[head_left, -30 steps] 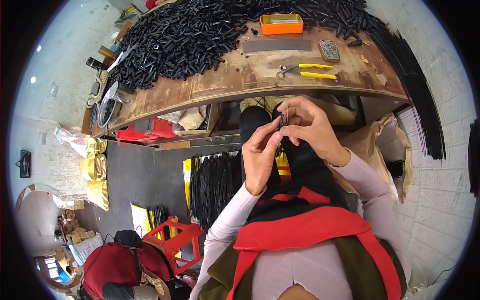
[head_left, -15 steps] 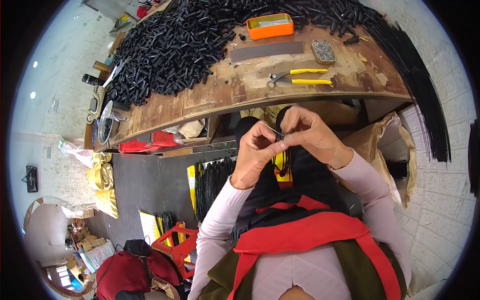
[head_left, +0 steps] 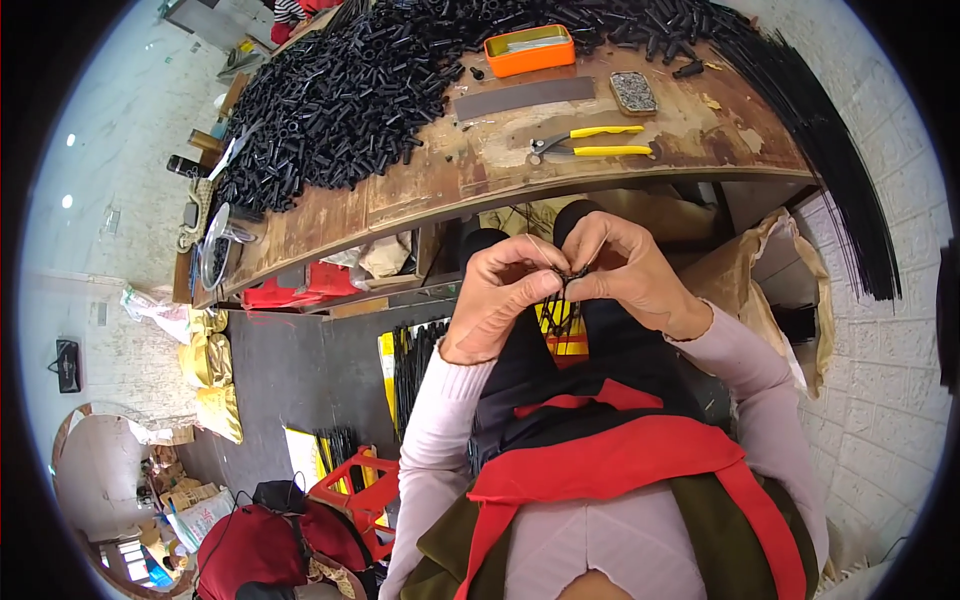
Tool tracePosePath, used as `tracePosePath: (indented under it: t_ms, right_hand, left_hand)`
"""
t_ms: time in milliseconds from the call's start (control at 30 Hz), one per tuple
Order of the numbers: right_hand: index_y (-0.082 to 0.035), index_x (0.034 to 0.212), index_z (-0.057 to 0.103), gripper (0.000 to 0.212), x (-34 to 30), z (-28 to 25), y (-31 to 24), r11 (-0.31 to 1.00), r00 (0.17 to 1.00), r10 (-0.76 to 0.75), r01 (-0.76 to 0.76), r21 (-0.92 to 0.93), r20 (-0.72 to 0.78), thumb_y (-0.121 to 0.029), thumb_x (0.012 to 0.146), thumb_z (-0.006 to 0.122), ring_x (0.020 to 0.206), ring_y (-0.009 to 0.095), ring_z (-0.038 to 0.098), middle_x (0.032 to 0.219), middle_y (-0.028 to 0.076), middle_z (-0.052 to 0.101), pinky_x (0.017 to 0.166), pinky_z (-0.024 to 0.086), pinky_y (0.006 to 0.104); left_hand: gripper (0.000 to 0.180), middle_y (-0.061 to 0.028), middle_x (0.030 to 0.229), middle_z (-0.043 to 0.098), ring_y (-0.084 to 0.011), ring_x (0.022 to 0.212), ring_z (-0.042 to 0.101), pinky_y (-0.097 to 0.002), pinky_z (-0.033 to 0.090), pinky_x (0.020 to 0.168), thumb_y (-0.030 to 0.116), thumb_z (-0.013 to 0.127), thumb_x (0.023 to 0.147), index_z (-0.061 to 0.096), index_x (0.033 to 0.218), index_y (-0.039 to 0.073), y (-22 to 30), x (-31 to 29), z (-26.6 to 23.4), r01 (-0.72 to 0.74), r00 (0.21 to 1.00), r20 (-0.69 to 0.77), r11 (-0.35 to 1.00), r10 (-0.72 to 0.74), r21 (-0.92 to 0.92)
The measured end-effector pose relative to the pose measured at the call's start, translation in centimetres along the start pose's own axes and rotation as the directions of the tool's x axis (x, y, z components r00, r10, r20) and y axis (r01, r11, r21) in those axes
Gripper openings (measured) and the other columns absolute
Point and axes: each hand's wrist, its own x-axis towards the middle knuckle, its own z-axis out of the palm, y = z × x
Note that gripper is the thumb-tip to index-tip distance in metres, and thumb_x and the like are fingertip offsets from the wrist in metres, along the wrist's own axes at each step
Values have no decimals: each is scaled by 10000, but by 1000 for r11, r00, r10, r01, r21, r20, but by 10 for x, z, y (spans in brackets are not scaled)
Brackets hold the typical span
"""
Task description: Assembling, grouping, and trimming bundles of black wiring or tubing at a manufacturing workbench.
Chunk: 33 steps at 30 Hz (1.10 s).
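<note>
Fingers of the left hand (head_left: 490, 300) pinch black strands (head_left: 564, 303), which hang above the dark-clad legs (head_left: 620, 340). Its thumb met the other thumb 0.5 s ago; now the 2 stand slightly apart with the strands bared between them, which suggests a shifted grip on the same piece. The right hand (head_left: 632, 275) pinches the strands too, its fingers curled.

Of the containers, a clear dish (head_left: 214, 247) stands leftmost, contents too unclear to tell. On the bench (head_left: 700, 150), an orange tin (head_left: 530, 64) holds pale rods (head_left: 535, 43); beside it, a small box (head_left: 635, 112) is full of speckled bits (head_left: 632, 91). Rightmost, a brown paper bag (head_left: 730, 268) gapes, something dark (head_left: 796, 322) inside.
</note>
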Motion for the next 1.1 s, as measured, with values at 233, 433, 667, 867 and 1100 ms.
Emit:
tracePosePath:
  t_ms: [233, 433, 667, 867, 1100]
  right_hand:
    - [-45, 828, 558, 246, 6, -2, 5, 989, 978, 20, -50, 136, 209, 86, 755, 753, 857, 154, 621, 901, 52, 600, 774, 517, 284]
    - [-19, 884, 534, 205, 6, 5, 1, 999, 979, -30, 32, -10, 203, 54, 812, 712, 816, 189, 647, 885, 79, 581, 716, 531, 304]
    - [8, 929, 600, 179, -13, 5, -26, 963, 978, -139, 170, -208, 154, 53, 812, 729, 855, 142, 641, 920, 63, 596, 739, 528, 276]
    - [1, 850, 649, 196, -3, 0, -41, 977, 981, -54, 90, -192, 186, 88, 728, 776, 874, 177, 615, 925, 88, 618, 781, 488, 288]
    - [-48, 816, 644, 197, 8, -17, -34, 763, 917, -337, 398, -509, 212, 4, 729, 813, 851, 154, 587, 928, 55, 610, 781, 452, 277]
  left_hand:
    - [180, -44, 876, 613, -136, 833, 578, -272, 451, 792, 150, 743, 859, 642, 903, 8, 3, -4, -4, -85, 985, 146, 994, 94, -64]
    - [344, -82, 889, 560, -183, 820, 593, -313, 540, 687, 324, 738, 862, 555, 937, 43, 3, -16, 0, -63, 997, 49, 994, 68, -88]
    - [239, -121, 975, 574, -227, 903, 621, -361, 591, 744, 77, 755, 825, 588, 974, -5, 12, -20, 17, -77, 991, 113, 997, 79, -23]
    - [137, -123, 1073, 573, -189, 974, 608, -311, 543, 844, -74, 696, 815, 661, 942, -40, 16, -13, 3, 55, 983, 170, 997, -64, 60]
    - [166, -152, 1038, 649, -222, 863, 664, -322, 545, 787, 21, 690, 859, 643, 985, -76, 2, -5, 20, -64, 990, -111, 982, 85, 178]
